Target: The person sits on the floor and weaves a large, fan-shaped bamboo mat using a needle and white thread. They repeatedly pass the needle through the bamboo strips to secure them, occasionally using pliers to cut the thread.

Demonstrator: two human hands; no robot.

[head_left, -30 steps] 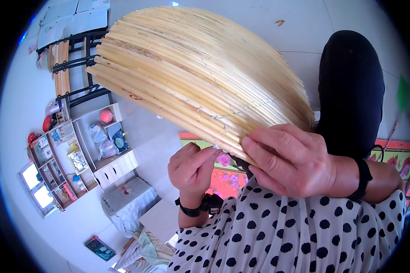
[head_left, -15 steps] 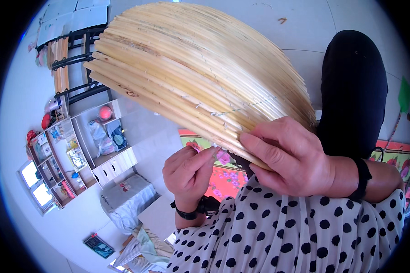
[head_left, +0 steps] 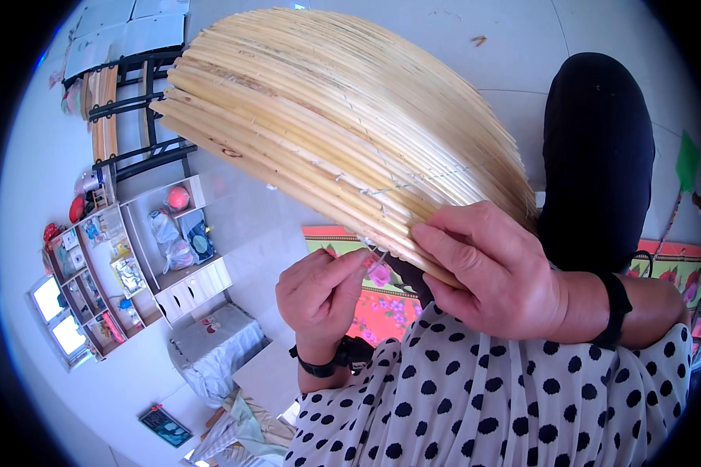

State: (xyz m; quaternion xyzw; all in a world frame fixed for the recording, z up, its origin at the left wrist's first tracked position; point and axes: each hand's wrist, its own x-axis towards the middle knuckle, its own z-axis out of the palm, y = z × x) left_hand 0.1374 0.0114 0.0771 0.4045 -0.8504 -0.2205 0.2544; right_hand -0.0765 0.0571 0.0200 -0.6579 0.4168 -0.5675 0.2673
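Observation:
A broad curved sheet of pale thin wooden sticks [head_left: 327,109], laced with fine threads, fills the upper middle. My right hand [head_left: 491,272] grips its lower edge at the right end, thumb and fingers closed around the sticks. Just below that edge, my left hand [head_left: 319,292] pinches a thin pale strand [head_left: 378,257] between thumb and forefinger; the strand runs up to the edge of the sticks, where small knots show. The exact fingertip contact is small and partly unclear. A dark-clad leg [head_left: 596,148] is bent beside the sheet at the right.
A pink floral mat [head_left: 382,307] lies beneath my hands on tiled floor [head_left: 514,47]. Leftward stand black metal frames [head_left: 140,109], shelves with assorted items [head_left: 93,280] and a cloth-covered box [head_left: 214,346]. A green object on a stick [head_left: 687,159] is at the far right.
My left hand has shifted slightly left, away from the edge, and a longer bit of the strand shows between it and the sticks. My right hand keeps its grip.

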